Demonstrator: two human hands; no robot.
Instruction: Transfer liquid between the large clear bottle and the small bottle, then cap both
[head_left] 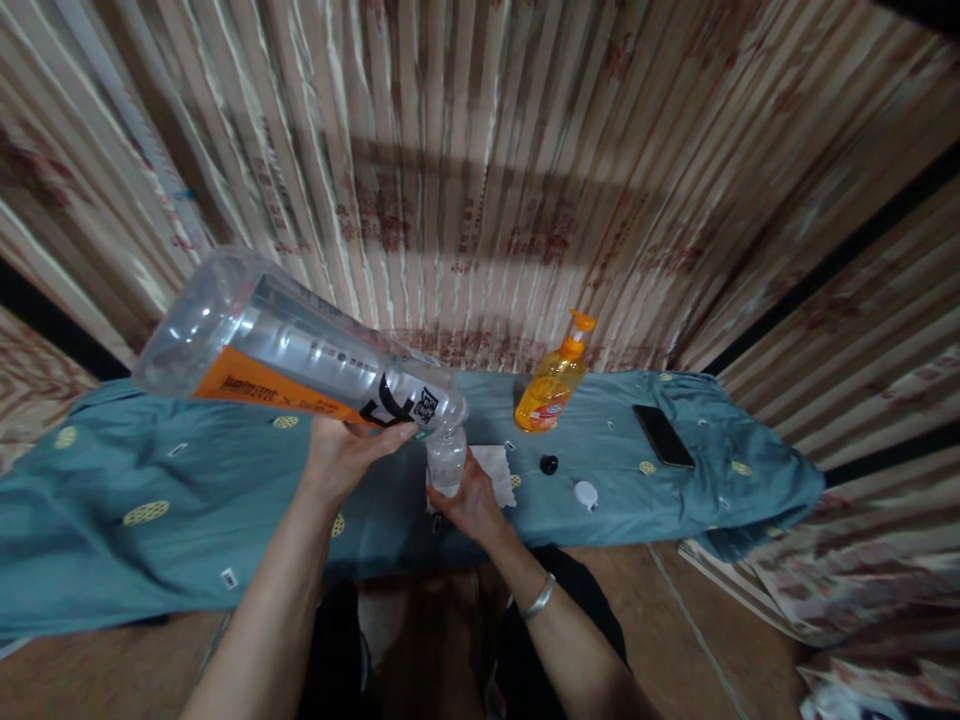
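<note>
My left hand grips a large clear plastic bottle with an orange and black label, tilted so its neck points down to the right. Its mouth meets the top of a small clear bottle, which stands roughly upright. Around that small bottle my right hand is closed, near the table's front edge. A white paper towel lies under and behind the small bottle. Whether liquid is flowing between the two bottles, I cannot tell.
An orange pump bottle stands behind and to the right. A black cap, a white cap and a dark phone lie on the green tablecloth. A patterned curtain hangs behind the table.
</note>
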